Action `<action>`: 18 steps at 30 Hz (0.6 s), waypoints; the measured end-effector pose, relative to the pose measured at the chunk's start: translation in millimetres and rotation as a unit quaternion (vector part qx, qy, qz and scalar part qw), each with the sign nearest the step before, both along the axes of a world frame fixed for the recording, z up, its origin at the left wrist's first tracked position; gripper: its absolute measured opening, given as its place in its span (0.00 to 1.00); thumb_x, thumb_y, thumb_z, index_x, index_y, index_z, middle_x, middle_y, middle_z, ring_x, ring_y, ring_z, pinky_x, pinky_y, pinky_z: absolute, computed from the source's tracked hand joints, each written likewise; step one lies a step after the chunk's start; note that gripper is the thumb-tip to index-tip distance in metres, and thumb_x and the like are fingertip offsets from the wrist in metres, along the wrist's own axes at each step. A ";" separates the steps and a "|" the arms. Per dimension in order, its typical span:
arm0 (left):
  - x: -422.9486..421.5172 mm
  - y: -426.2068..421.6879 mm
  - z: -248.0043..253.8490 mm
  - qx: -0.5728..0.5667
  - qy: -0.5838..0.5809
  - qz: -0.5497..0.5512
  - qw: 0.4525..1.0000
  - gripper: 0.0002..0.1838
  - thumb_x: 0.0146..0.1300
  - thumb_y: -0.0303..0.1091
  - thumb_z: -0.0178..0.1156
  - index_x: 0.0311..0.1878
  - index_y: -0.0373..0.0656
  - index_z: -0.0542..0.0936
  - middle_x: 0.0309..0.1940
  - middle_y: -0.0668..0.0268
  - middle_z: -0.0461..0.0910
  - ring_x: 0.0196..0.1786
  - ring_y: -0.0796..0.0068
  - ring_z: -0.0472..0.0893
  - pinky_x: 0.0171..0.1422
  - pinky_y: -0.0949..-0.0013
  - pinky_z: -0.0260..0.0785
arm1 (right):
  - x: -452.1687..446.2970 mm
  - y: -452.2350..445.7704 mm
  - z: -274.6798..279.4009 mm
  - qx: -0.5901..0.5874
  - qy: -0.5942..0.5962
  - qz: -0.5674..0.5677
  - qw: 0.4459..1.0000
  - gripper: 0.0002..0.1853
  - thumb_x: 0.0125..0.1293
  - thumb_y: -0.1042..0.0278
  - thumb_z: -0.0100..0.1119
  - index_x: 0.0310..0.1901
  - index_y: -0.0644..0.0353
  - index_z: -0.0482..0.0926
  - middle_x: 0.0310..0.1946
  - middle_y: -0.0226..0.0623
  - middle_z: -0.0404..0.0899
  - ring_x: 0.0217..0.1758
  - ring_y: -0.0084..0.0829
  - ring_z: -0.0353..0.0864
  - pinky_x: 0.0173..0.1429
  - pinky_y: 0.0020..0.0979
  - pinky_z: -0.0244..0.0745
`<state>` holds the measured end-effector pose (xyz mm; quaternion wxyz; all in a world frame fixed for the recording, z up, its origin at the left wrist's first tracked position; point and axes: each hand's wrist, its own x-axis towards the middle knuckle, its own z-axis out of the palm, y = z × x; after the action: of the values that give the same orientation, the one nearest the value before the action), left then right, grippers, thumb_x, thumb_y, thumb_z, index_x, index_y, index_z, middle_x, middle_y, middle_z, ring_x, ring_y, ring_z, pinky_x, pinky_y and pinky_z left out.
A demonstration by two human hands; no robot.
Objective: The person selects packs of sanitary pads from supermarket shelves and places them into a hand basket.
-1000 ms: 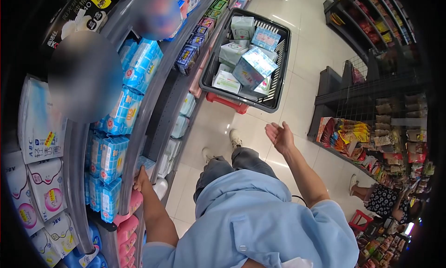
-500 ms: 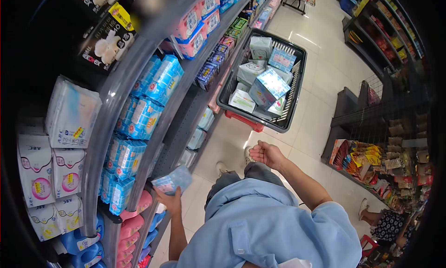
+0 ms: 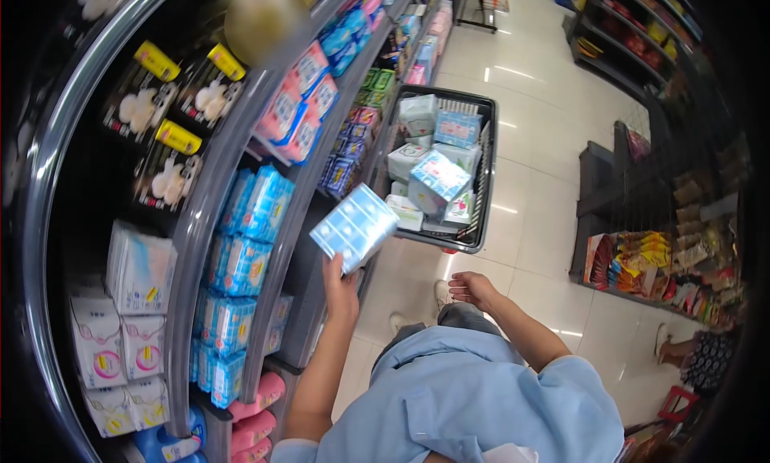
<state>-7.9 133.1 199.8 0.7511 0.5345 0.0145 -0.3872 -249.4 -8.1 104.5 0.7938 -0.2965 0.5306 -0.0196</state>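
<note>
My left hand (image 3: 342,285) grips the near end of a light blue checked packet (image 3: 355,226), raised beside the shelves and left of the basket. In front of my body, my right hand (image 3: 473,289) is empty, its fingers apart and slightly curled. The black basket (image 3: 491,174) holds several white and pale green packs, a flat blue pack (image 3: 458,129) and, on top, a blue and white box-shaped pack (image 3: 439,180). Neither hand touches the basket.
Shelves on the left carry blue checked packs (image 3: 243,266), pink packs (image 3: 298,102), white packs (image 3: 143,269) and pink bottles (image 3: 255,431). Across the tiled aisle (image 3: 537,198), a dark rack holds snack bags (image 3: 642,254). Part of another person (image 3: 706,363) shows at the lower right.
My left hand has taken the blue packet out from the lower shelf and lifted it up toward the basket. My right hand has lowered toward my body. The view has shifted.
</note>
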 end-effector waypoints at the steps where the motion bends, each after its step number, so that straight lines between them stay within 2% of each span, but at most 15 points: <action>1: 5.9 -23.3 2.5 0.045 0.050 -0.001 0.998 0.36 0.55 0.55 0.55 0.64 0.49 0.59 0.60 0.62 0.60 0.62 0.65 0.59 0.67 0.57 0.44 | -5.7 -0.4 -1.2 0.001 -0.004 -0.010 1.000 0.13 0.64 0.64 0.46 0.45 0.62 0.72 0.36 0.36 0.75 0.37 0.28 0.77 0.42 0.28 0.75; 2: 17.8 -44.2 -10.8 0.015 0.076 -0.010 0.997 0.40 0.51 0.61 0.56 0.64 0.51 0.59 0.61 0.63 0.59 0.63 0.62 0.57 0.67 0.53 0.42 | -11.0 -1.0 -3.0 0.001 -0.008 -0.021 1.000 0.13 0.64 0.64 0.46 0.45 0.62 0.73 0.36 0.35 0.75 0.36 0.28 0.76 0.42 0.28 0.75; 4: 30.6 -85.6 -11.0 0.023 0.117 -0.041 0.992 0.43 0.48 0.64 0.56 0.65 0.52 0.58 0.62 0.63 0.57 0.64 0.60 0.56 0.67 0.49 0.41 | -19.6 -1.4 -6.7 0.000 0.002 -0.037 0.999 0.13 0.63 0.63 0.47 0.45 0.60 0.73 0.36 0.34 0.76 0.36 0.27 0.76 0.41 0.28 0.75; 7: 39.3 -134.2 -15.7 0.028 0.107 -0.048 0.993 0.47 0.45 0.67 0.56 0.65 0.49 0.58 0.64 0.61 0.54 0.66 0.59 0.54 0.67 0.44 0.38 | -32.9 0.0 -16.5 0.006 0.014 -0.079 0.997 0.12 0.62 0.62 0.49 0.43 0.58 0.73 0.34 0.32 0.75 0.33 0.25 0.76 0.39 0.28 0.76; 10: 42.7 -167.4 -25.7 0.012 0.193 -0.003 0.981 0.48 0.43 0.67 0.57 0.66 0.51 0.56 0.66 0.60 0.52 0.68 0.58 0.50 0.69 0.45 0.38 | -45.0 1.1 -25.0 0.011 0.009 -0.118 0.993 0.11 0.61 0.62 0.52 0.41 0.59 0.73 0.33 0.32 0.75 0.31 0.25 0.76 0.38 0.28 0.77; 12: 42.0 -178.6 -32.4 0.011 0.183 -0.029 0.983 0.50 0.43 0.68 0.57 0.67 0.52 0.54 0.67 0.59 0.50 0.69 0.59 0.49 0.69 0.46 0.38 | -51.3 0.1 -30.5 0.017 0.004 -0.146 0.989 0.11 0.61 0.63 0.52 0.41 0.59 0.73 0.34 0.32 0.75 0.32 0.24 0.76 0.36 0.27 0.77; 13: 52.0 -183.0 -45.7 0.056 0.197 -0.037 0.978 0.51 0.43 0.67 0.57 0.68 0.52 0.52 0.68 0.59 0.48 0.69 0.59 0.47 0.69 0.46 0.38 | -53.3 -1.8 -32.7 0.023 0.010 -0.150 0.988 0.11 0.62 0.63 0.51 0.43 0.59 0.73 0.35 0.32 0.76 0.33 0.24 0.77 0.35 0.25 0.77; 14: 51.5 -185.6 -47.2 0.060 0.146 -0.063 0.985 0.53 0.42 0.67 0.58 0.68 0.52 0.50 0.68 0.59 0.46 0.70 0.58 0.46 0.69 0.46 0.37 | -55.1 -3.9 -34.5 0.029 0.016 -0.153 0.988 0.12 0.63 0.63 0.50 0.45 0.59 0.73 0.36 0.32 0.77 0.34 0.23 0.78 0.35 0.24 0.77; 18: 63.7 -197.4 -58.9 0.104 0.155 -0.129 0.974 0.54 0.41 0.66 0.61 0.68 0.52 0.50 0.68 0.56 0.43 0.69 0.54 0.46 0.70 0.48 0.38 | -57.9 -10.3 -38.7 0.014 0.032 -0.148 0.988 0.11 0.63 0.62 0.51 0.43 0.58 0.73 0.35 0.30 0.77 0.32 0.23 0.78 0.32 0.22 0.76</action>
<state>55.8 -64.3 140.9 0.6236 0.5406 0.1021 -0.5554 -307.3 -18.3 65.7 0.7688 -0.2041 0.5940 -0.1200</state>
